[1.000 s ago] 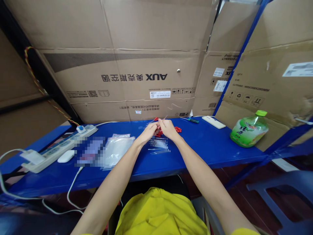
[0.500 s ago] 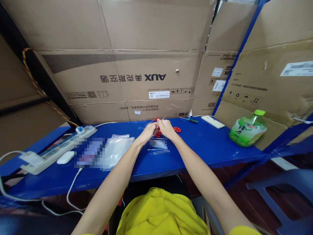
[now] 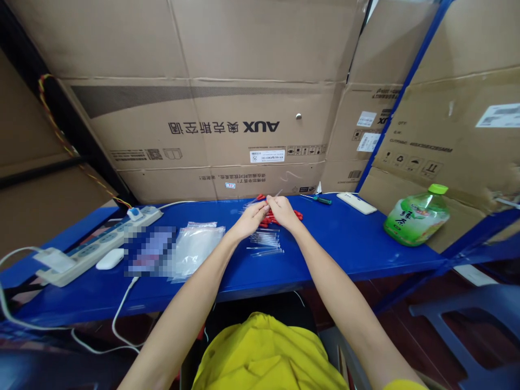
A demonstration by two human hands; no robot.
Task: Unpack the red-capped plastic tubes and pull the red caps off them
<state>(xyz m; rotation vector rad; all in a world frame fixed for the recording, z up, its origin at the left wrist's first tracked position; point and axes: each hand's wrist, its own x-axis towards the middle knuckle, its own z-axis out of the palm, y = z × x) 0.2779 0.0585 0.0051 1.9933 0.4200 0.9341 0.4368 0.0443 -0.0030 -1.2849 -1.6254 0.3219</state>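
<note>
Over the far half of the blue table (image 3: 325, 244), my two hands meet at their fingertips. My left hand (image 3: 251, 218) is closed in a pinch; what lies in its fingers is hidden. My right hand (image 3: 283, 210) is closed too, and a thin clear tube (image 3: 278, 192) pokes out past its fingertips. Beneath and beside the hands lie several small red pieces (image 3: 298, 215). Nearer to me is a row of several thin clear tubes (image 3: 265, 238), a few lying slightly apart. More thin clear pieces show just beyond my left hand.
Clear plastic bags (image 3: 199, 249) lie left of my hands, beside a blurred-out phone (image 3: 152, 250), a white earphone case (image 3: 110, 259) and a power strip (image 3: 101, 244). To the right are a small screwdriver (image 3: 322, 200), a white phone (image 3: 356, 203) and a green bottle (image 3: 418, 216). Cardboard (image 3: 227, 108) walls the back.
The view has shifted slightly. My hands stay together at the fingertips, with the left fingers now straighter and more of the red pieces showing below them.
</note>
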